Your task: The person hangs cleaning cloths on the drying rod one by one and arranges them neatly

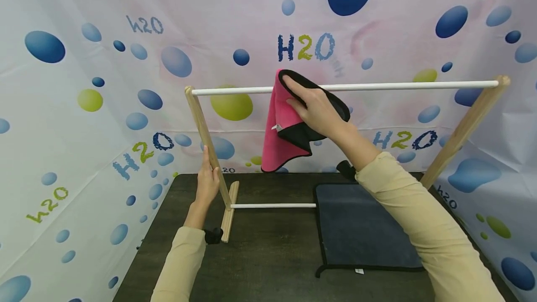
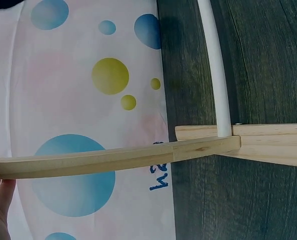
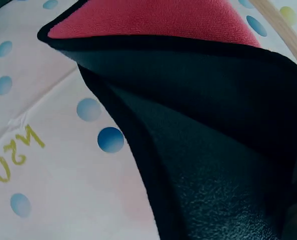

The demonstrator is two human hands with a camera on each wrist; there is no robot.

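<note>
A small pink cloth with a dark back and black edging (image 1: 274, 146) hangs at the white top bar (image 1: 402, 86) of a wooden rack. My right hand (image 1: 316, 108) holds its upper part at the bar, thumb and fingers on the fabric. One corner folds over, baring the dark side (image 3: 203, 110) and a small white tag (image 1: 277, 127). My left hand (image 1: 207, 181) holds the rack's left wooden post (image 2: 103, 157) partway up, one finger pointing up along it. Only some of the left fingers (image 2: 1, 200) show in the left wrist view, against the post's edge.
The rack's lower white bar (image 1: 272, 205) joins the left wooden foot (image 1: 228, 218) on the dark table (image 1: 260, 250). A dark, black-edged cloth (image 1: 361, 227) lies flat at the right, beneath my right arm. The right post (image 1: 465, 129) stands beyond it. A bubble-printed curtain (image 1: 105, 153) surrounds the table.
</note>
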